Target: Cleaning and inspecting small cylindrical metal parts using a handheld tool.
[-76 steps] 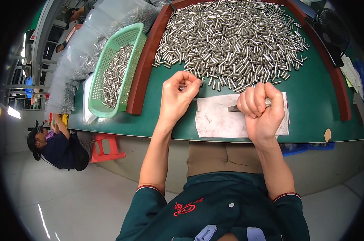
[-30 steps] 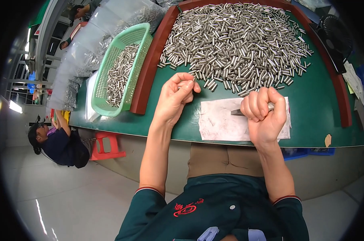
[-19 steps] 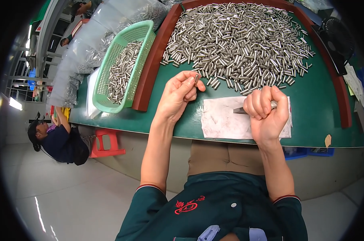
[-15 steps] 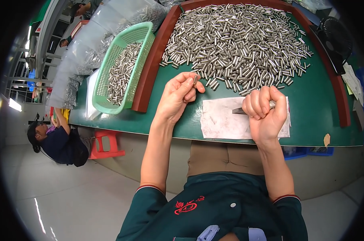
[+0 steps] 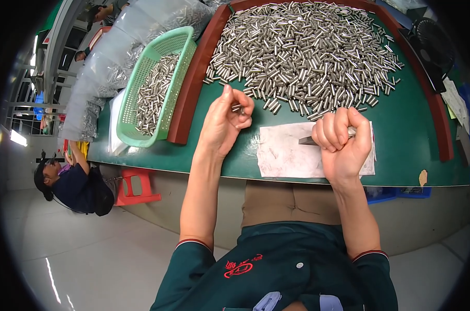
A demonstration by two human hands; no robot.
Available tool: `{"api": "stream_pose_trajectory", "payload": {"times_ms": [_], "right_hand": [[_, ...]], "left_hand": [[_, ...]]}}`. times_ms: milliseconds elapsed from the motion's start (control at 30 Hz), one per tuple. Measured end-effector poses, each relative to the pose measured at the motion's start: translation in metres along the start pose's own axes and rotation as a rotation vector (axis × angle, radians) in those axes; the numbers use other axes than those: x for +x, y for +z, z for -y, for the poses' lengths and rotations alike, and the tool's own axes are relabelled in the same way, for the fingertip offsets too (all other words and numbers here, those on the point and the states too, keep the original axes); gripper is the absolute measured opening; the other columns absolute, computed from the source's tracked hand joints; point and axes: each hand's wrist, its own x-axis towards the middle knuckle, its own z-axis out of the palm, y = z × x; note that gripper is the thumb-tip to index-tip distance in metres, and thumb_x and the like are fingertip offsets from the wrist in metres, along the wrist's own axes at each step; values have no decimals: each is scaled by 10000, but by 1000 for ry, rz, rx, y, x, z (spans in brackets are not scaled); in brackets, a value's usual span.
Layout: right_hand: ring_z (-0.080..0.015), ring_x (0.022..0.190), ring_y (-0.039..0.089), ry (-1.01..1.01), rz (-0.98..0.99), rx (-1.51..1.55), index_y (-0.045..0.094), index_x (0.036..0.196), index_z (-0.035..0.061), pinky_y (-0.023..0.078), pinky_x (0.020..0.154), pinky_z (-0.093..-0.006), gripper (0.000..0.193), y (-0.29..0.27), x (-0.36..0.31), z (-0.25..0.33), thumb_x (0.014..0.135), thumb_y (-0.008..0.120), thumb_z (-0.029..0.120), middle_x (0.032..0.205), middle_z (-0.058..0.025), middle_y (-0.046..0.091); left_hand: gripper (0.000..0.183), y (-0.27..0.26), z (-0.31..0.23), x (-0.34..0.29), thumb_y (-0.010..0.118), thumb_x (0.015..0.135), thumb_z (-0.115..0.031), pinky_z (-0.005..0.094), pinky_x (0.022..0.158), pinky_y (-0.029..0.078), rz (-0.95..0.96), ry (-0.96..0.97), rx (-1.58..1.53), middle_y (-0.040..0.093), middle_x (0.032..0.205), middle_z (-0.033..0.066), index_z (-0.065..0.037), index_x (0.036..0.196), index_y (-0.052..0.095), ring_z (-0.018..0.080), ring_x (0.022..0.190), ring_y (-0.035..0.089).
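Note:
My left hand (image 5: 223, 122) is raised above the table's near part, left of the cloth, its fingers curled round a small metal pin (image 5: 237, 109). Only part of that pin shows. In my right hand (image 5: 345, 147), closed in a fist, is a metal tool (image 5: 307, 140) with a dark, tapering tip pointing left; the fingers hide most of it. The fist is over the right part of a stained whitish cloth (image 5: 284, 158). Just beyond both hands spreads a wide heap of short silver metal pins (image 5: 307, 57) on the green tabletop (image 5: 219, 165).
Dark red rails (image 5: 189, 103) border the heap. On the left, a green mesh basket (image 5: 128, 129) holds more pins, beside clear plastic bags (image 5: 92, 83). A black fan (image 5: 432, 44) stands at the right. Another person (image 5: 79, 181) works near a red stool (image 5: 136, 186).
My left hand has shifted slightly left, and its thumb now points up while the pin sits lower among the curled fingers. My right hand keeps almost the same place and grip.

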Motion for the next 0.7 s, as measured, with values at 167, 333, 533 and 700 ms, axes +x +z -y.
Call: {"api": "stream_pose_trajectory", "payload": {"times_ms": [167, 333, 533, 700], "right_hand": [[-93, 413, 181, -10, 6, -12, 256, 498, 111, 188, 429, -257, 382, -4, 1, 0, 867, 278, 208, 434, 7, 240], [-91, 414, 184, -17, 34, -3, 265, 503, 108, 191, 430, -255, 382, -3, 0, -1, 870, 286, 209, 439, 6, 246], [-89, 414, 188, -33, 24, -3, 272, 504, 104, 194, 430, -251, 379, -7, 0, -1, 869, 290, 204, 440, 3, 255], [-88, 413, 192, -37, 30, -1, 275, 503, 104, 194, 427, -249, 376, -6, 1, 0, 867, 292, 196, 441, 4, 258]], "left_hand": [[29, 18, 14, 5, 586, 760, -26, 212, 448, 324, -215, 406, 1108, 425, 509, 1, -10, 785, 589, 64, 478, 397], [203, 18, 18, 5, 579, 718, 22, 251, 430, 346, -121, 591, 1407, 516, 540, 78, -42, 900, 641, 123, 423, 406], [146, 22, 15, 3, 592, 716, 16, 254, 446, 375, -43, 568, 1437, 526, 583, 92, -31, 853, 609, 153, 456, 456], [79, 22, 13, -2, 568, 800, -69, 249, 485, 396, -114, 434, 1021, 553, 658, 36, -5, 797, 523, 128, 556, 512]]}}
